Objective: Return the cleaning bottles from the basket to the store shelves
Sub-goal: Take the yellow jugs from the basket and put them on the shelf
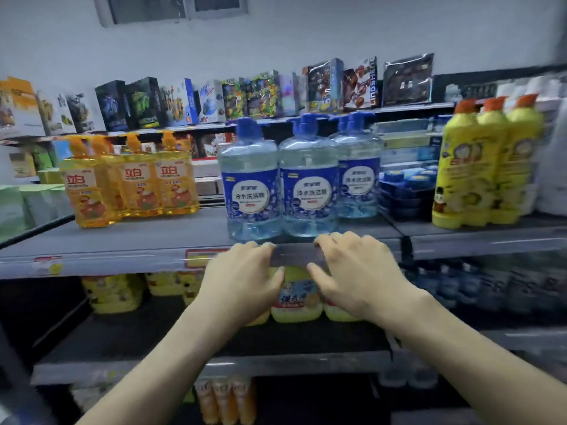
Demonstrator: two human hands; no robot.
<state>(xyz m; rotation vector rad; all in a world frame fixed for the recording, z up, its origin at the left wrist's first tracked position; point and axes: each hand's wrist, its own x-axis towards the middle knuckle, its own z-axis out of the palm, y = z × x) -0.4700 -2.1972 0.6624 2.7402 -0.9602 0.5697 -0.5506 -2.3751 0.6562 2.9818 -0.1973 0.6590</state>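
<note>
Blue-capped clear bottles, three visible, blue-and-white labels, pale liquid inside. Location: middle shelf (122, 256), centre. First bottle (250, 185) and second bottle (308, 185) stand upright and touching side by side at the near edge; third bottle (357, 179) stands upright farther back, to their right.

Left hand (242, 280): just below the first bottle, fingers loosely bent, holding nothing, fingertips at the shelf's front lip. Right hand (356, 271): just below the second bottle, the same posture, nothing held. Whether the fingertips touch the lip cannot be told.

Task status, as judged: the two near bottles appear shelved, since they stand free at the edge directly above both unladen hands. They sit very close to the lip and could take a push toward the back. Basket: not in view, so the number of bottles left to return cannot be told.

Neighbouring stock, same shelf: orange bottles (129, 179) to the left; dark blue tubs (408, 188) to the right, stacked; yellow bottles with orange caps (484, 164) far right.

Shelf below: yellow packs (296, 299), partly hidden behind the hands.

Shelf above, far: boxed toys (245, 96) in a row.
</note>
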